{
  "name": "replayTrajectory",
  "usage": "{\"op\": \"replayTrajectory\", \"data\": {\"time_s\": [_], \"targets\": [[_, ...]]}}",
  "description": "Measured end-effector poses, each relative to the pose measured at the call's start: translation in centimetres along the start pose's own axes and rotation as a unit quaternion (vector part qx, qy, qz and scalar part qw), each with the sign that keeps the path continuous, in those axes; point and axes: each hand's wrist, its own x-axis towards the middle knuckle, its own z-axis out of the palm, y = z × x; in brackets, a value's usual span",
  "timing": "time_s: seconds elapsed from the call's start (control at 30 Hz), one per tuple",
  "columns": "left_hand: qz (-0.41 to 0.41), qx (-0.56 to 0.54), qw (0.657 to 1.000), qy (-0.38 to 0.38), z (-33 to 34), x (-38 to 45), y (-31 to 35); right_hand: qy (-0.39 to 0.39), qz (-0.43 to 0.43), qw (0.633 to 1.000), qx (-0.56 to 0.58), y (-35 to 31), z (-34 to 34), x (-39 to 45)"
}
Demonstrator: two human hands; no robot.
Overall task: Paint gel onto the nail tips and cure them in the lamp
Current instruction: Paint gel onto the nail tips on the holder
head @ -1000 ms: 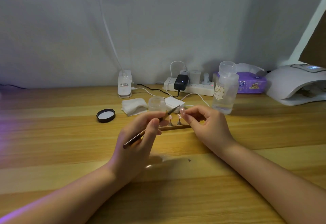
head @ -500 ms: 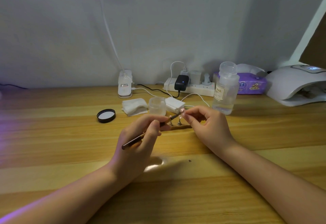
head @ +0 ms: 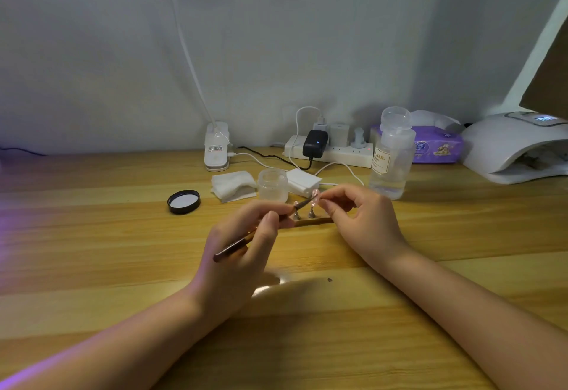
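My left hand (head: 238,254) grips a thin dark brush (head: 233,246), its tip pointing up and right at a small pink nail tip (head: 314,196). My right hand (head: 362,223) pinches that nail tip between thumb and fingers, just above a wooden strip (head: 313,222) that carries two small metal stands (head: 311,213). An open frosted gel jar (head: 273,185) stands behind the hands, its black lid (head: 183,201) lying to the left. The white curing lamp (head: 516,146) sits at the far right of the desk.
Folded white wipes (head: 232,186) and a white pad stack (head: 302,181) lie beside the jar. A clear liquid bottle (head: 392,153) stands right of them. A power strip (head: 329,153), cables, a desk lamp clip base (head: 216,151) and a purple tissue pack (head: 436,146) line the wall.
The brush tip has dipped slightly and come closer to the nail tip held by my right hand. Both hands stay in nearly the same place.
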Motion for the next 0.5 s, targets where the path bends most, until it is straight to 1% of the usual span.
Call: {"op": "replayTrajectory", "data": {"time_s": [0.1,0.23,0.5], "targets": [[0.001,0.004,1.0,-0.016,0.05,0.06,-0.05,-0.004,-0.005,1.0,-0.003,0.03,0.02,-0.04],[0.0,0.011,1.0,-0.029,-0.13,-0.03,-0.02,-0.007,0.01,1.0,-0.013,0.16,0.05,-0.05],[-0.013,-0.004,1.0,-0.004,-0.19,-0.08,-0.03,-0.007,0.031,0.999,0.003,0.22,0.04,0.0]]}}
